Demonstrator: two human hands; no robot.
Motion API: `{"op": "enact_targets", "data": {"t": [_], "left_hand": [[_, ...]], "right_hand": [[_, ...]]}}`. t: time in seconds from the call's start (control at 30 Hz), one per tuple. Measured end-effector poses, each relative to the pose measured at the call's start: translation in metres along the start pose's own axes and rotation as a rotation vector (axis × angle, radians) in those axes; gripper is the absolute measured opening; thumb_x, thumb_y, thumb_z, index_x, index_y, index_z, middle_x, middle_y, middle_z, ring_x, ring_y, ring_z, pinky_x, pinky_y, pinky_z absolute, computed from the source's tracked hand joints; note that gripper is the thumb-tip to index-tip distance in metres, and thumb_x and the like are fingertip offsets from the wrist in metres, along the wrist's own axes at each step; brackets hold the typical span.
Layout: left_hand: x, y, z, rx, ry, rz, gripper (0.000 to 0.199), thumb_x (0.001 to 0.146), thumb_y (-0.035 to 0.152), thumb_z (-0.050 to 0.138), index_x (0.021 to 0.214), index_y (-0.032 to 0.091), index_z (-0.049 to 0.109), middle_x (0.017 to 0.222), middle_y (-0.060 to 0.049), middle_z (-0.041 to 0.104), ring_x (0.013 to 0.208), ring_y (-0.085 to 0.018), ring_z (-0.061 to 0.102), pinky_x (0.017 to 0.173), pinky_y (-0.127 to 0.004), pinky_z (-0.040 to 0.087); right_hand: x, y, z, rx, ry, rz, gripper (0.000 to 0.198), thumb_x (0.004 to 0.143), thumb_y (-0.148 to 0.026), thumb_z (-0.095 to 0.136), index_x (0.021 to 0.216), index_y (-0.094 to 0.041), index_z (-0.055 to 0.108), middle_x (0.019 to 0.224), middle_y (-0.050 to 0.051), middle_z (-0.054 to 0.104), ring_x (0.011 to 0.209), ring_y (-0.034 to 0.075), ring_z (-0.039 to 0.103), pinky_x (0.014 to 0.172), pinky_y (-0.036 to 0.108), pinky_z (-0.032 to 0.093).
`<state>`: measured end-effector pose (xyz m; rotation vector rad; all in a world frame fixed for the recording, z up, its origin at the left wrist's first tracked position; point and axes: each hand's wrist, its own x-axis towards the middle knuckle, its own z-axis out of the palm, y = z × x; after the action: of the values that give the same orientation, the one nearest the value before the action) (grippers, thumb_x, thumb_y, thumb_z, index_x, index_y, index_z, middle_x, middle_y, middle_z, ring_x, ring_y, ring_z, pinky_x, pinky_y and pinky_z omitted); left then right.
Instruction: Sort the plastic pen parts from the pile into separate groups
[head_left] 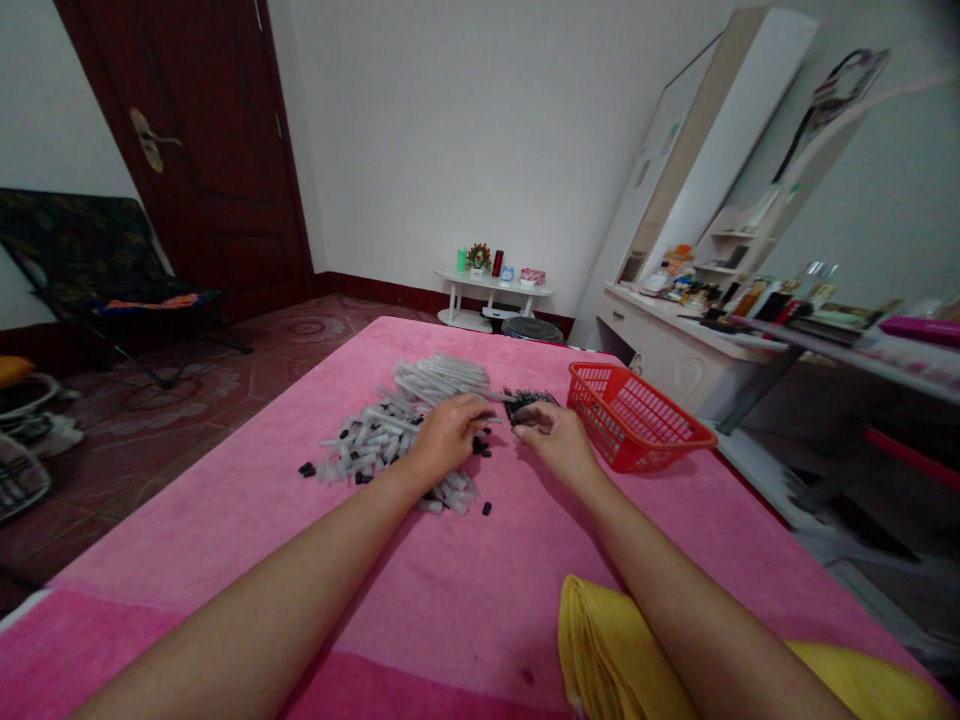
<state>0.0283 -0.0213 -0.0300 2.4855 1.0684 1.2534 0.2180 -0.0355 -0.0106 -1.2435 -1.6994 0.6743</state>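
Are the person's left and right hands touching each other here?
Apart. The head view shows a strip of pink cloth between the left hand and the right hand.

Can read no text, label, brand, number or sign anywhere. Too small and blurred to make out any lettering on the bottles [750, 298] along the dressing table [652, 325], or on the red cylinder [498, 263], blue-and-white item [508, 273] and patterned box [532, 276] atop the low white table [541, 291]; likewise on the small patches [643, 173] of the tall cabinet [724, 130].
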Motion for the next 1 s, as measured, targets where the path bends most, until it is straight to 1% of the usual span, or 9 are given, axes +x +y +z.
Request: {"op": "enact_targets", "data": {"t": [0.13,0.43,0.63,0.8,0.87,0.9,1.0], "left_hand": [[0.0,0.001,0.001,0.006,-0.008,0.011,0.024,0.082,0.009,0.052,0.098,0.017,0.067,0.095,-0.007,0.066,0.091,-0.018,0.06,0.079,-0.028,0.046],[-0.001,0.006,0.002,0.015,-0.016,0.032,0.023,0.081,0.009,0.053,0.095,0.019,0.068,0.09,-0.007,0.066,0.089,-0.018,0.061,0.079,-0.028,0.047],[-0.001,0.005,0.003,0.021,-0.027,0.029,0.023,0.08,0.009,0.052,0.094,0.019,0.068,0.089,-0.007,0.066,0.088,-0.018,0.061,0.078,-0.028,0.047],[-0.002,0.006,0.004,0.023,-0.049,0.024,0.023,0.08,0.009,0.052,0.094,0.018,0.068,0.088,-0.006,0.065,0.087,-0.018,0.06,0.078,-0.028,0.047],[-0.001,0.006,0.005,0.024,-0.051,0.025,0.022,0.08,0.008,0.053,0.094,0.017,0.068,0.087,-0.006,0.065,0.087,-0.018,0.06,0.077,-0.028,0.047],[-0.001,0.007,0.005,0.024,-0.048,0.028,0.022,0.08,0.009,0.053,0.093,0.017,0.068,0.087,-0.006,0.065,0.087,-0.018,0.06,0.077,-0.028,0.047],[-0.001,0.008,0.005,0.026,-0.04,0.039,0.019,0.081,0.011,0.053,0.091,0.017,0.068,0.087,-0.007,0.065,0.086,-0.018,0.06,0.077,-0.028,0.047]], "right_hand": [[-0.002,-0.003,0.003,-0.055,0.013,-0.028,0.015,0.065,-0.019,0.058,0.077,-0.015,0.065,0.073,0.005,0.068,0.067,0.016,0.061,0.063,0.027,0.047],[-0.003,0.0,0.005,-0.137,-0.005,-0.102,0.012,0.069,-0.019,0.059,0.078,-0.016,0.066,0.074,0.003,0.068,0.067,0.015,0.06,0.063,0.025,0.044],[-0.007,-0.004,0.005,-0.211,0.02,-0.143,0.015,0.071,-0.015,0.059,0.084,-0.016,0.066,0.08,0.005,0.069,0.071,0.016,0.062,0.067,0.026,0.046],[-0.009,-0.006,0.005,-0.331,0.015,-0.227,0.008,0.074,-0.016,0.057,0.078,-0.018,0.064,0.077,0.004,0.067,0.071,0.017,0.061,0.065,0.026,0.043],[-0.01,-0.006,0.005,-0.333,0.017,-0.218,0.008,0.076,-0.018,0.056,0.076,-0.017,0.063,0.074,0.004,0.067,0.07,0.016,0.06,0.064,0.025,0.041],[-0.011,-0.006,0.005,-0.328,0.01,-0.195,0.01,0.078,-0.02,0.054,0.073,-0.017,0.062,0.071,0.003,0.066,0.067,0.016,0.06,0.061,0.024,0.04],[-0.012,-0.004,0.006,-0.305,-0.041,-0.084,0.034,0.088,-0.033,0.042,0.062,-0.017,0.057,0.054,0.002,0.059,0.051,0.014,0.054,0.053,0.023,0.036]]}}
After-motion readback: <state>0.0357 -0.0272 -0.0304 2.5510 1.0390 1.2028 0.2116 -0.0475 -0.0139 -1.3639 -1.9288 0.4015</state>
